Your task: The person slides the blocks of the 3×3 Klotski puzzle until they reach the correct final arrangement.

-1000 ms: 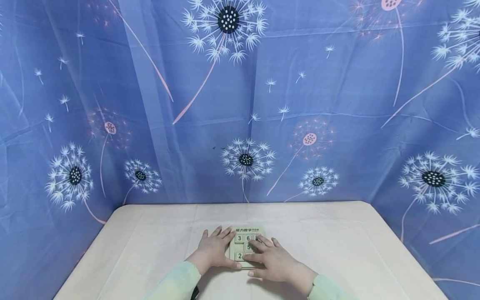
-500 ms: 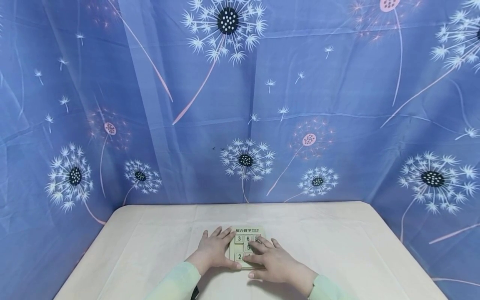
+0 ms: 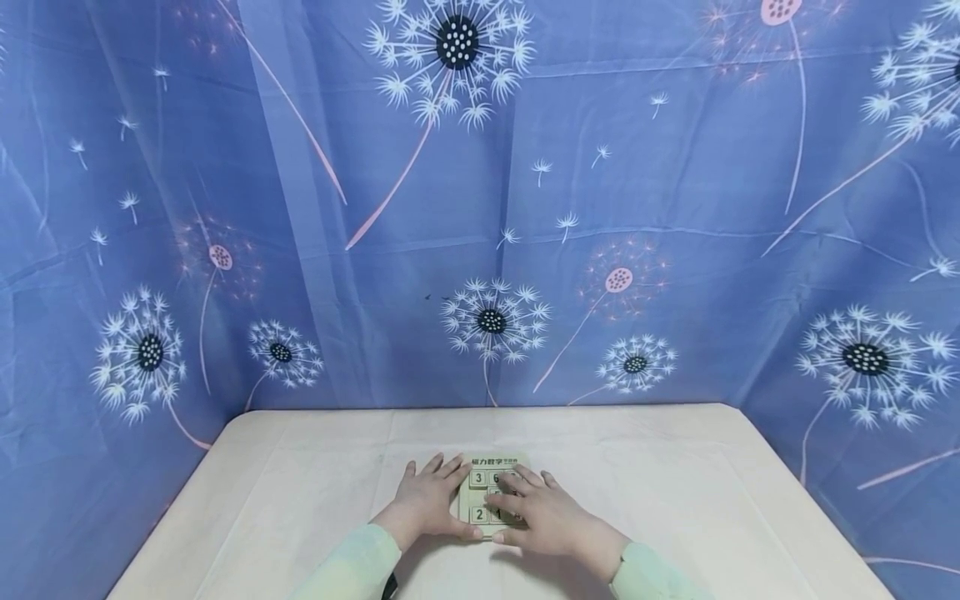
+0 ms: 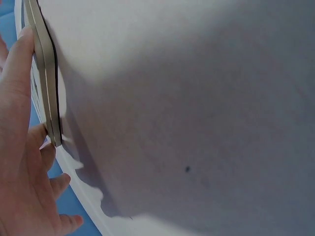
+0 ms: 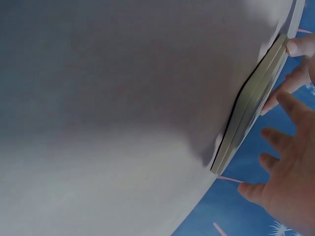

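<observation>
A pale green number sliding puzzle [image 3: 489, 461] lies flat on the table, its near edge facing me. Tiles 3 [image 3: 478, 478], 2 [image 3: 479, 515] and part of 1 show in the head view, with a gap at the left of the middle row. My left hand [image 3: 427, 504] rests along the left side, fingers spread and thumb on the near left corner. The puzzle's side [image 4: 47, 78] also shows in the left wrist view. Over the right part stretches my right hand [image 3: 551, 517], one fingertip at the middle row beside the gap, its thumb at the near edge. This hand hides the right column.
A cream cloth covers the table [image 3: 315, 467]. Blue curtain [image 3: 405, 333] with dandelion prints closes off the back and both sides. Something black [image 3: 390, 586] peeks out beside the left sleeve.
My right hand has shifted slightly away from me and left; its finger has moved from the bottom row to the middle row, uncovering tile 1. The left hand stays put.
</observation>
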A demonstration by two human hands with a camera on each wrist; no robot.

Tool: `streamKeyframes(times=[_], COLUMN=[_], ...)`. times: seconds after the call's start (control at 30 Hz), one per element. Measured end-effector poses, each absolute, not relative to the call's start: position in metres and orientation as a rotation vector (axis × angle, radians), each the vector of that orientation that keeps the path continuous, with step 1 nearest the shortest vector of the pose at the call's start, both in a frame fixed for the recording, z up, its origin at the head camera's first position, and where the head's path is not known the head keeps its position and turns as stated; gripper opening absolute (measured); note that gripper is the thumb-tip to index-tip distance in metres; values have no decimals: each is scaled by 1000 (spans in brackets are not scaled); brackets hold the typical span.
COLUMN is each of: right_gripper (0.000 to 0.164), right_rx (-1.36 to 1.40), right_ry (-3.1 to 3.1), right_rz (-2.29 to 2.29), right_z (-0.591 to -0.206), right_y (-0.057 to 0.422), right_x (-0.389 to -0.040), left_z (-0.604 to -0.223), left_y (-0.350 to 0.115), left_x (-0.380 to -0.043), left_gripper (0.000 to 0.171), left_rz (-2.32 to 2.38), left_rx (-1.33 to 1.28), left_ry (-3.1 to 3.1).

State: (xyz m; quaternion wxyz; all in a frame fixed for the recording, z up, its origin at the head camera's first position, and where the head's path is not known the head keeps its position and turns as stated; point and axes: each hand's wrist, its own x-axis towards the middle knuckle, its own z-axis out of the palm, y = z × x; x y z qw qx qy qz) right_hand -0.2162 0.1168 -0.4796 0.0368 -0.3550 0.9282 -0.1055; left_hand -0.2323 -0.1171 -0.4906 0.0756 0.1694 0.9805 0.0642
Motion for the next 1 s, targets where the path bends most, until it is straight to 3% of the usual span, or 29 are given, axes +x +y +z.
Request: streamKeyframes(times=[1.0], right_gripper=[59], right_rx=[-947], right_ry=[2834], right_rz=[-385], right_z=[-479], right_y=[104], right_x=[-245], left_z=[-492], left_y=[-118], left_x=[-234], left_gripper=[109], left_rz=[200], left_rx=[486], left_ry=[2917])
